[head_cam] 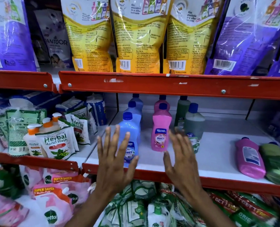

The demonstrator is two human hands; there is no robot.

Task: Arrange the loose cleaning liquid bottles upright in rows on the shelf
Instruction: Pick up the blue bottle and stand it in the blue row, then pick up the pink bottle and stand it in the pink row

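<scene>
On the white middle shelf (217, 154) three short rows of bottles stand upright: blue bottles (130, 131) on the left, pink bottles (161, 128) in the middle, dark green bottles (194, 123) to the right. A pink bottle (248, 158) and a green bottle (275, 161) lie flat at the shelf's right end. My left hand (114, 161) is open with fingers spread in front of the front blue bottle. My right hand (181, 158) is open too, just right of the front pink bottle. Neither holds anything.
Herbal hand wash pouches (55, 141) and pump bottles (33, 138) fill the section to the left. Large yellow pouches (136, 38) and purple ones (244, 38) stand on the shelf above. Refill packs (54, 194) crowd the shelf below. Red shelf rails (152, 86) run across.
</scene>
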